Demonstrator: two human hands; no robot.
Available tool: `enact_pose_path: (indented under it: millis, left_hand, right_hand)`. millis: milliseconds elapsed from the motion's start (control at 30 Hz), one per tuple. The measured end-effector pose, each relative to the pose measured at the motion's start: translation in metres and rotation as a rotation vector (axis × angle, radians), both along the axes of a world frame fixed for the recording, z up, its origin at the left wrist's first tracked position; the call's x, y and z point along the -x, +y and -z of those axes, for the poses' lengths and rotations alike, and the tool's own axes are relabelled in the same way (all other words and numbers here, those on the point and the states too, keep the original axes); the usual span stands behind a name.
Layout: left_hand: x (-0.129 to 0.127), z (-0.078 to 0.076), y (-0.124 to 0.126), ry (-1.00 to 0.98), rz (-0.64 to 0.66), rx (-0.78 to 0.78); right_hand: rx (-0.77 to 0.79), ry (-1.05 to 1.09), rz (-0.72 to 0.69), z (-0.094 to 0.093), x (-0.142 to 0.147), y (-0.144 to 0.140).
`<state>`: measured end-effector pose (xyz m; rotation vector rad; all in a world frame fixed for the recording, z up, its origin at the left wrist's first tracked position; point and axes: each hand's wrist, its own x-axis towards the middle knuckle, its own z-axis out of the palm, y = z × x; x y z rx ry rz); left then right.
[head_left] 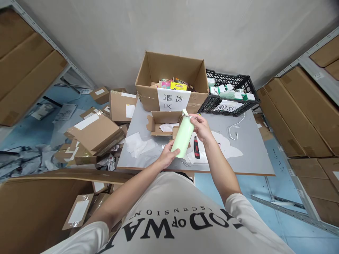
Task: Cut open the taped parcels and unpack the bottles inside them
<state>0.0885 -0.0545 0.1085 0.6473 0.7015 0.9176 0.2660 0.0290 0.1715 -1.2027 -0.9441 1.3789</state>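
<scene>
A pale green water bottle [182,137] is held at a tilt between my two hands over the front of the table. My left hand [168,154] grips its lower end, while my right hand [201,127] has its fingers round the upper end near the cap. Right behind the bottle sits an open small cardboard box [159,132] with white paper inside. A red and black utility knife [196,148] lies on white paper to the right of the bottle, below my right hand.
At the table's back stand a large cardboard box [148,97] with colourful packages and a black crate [225,110] with small white-green boxes. A white cable [233,130] lies on the table [251,155]. Parcels [96,130] are piled at left; shelves with cartons [299,109] flank the right.
</scene>
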Motion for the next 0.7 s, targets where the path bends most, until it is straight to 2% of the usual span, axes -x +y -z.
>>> enact_pose_path:
  millis: [67, 133, 267, 367, 533, 700]
  left_hand:
    - [-0.001, 0.005, 0.000, 0.139, -0.105, -0.057]
    - [-0.001, 0.008, -0.002, 0.142, -0.134, -0.055]
    - [0.002, 0.007, -0.008, -0.085, -0.031, 0.060]
    - [0.003, 0.006, -0.012, -0.184, 0.065, 0.119]
    - [0.003, 0.009, -0.014, -0.194, 0.068, 0.137]
    - [0.005, 0.014, -0.013, -0.150, 0.049, 0.098]
  right_hand:
    - [-0.009, -0.061, 0.044, -0.005, 0.000, -0.003]
    - [-0.024, -0.065, 0.031, -0.009, 0.000, -0.006]
    - [-0.029, 0.051, -0.119, -0.009, -0.002, -0.011]
    - [-0.035, 0.064, -0.155, -0.002, -0.002, -0.012]
    - [-0.035, 0.035, -0.154, 0.007, -0.002, -0.013]
    - [-0.068, -0.039, -0.218, -0.009, -0.007, -0.012]
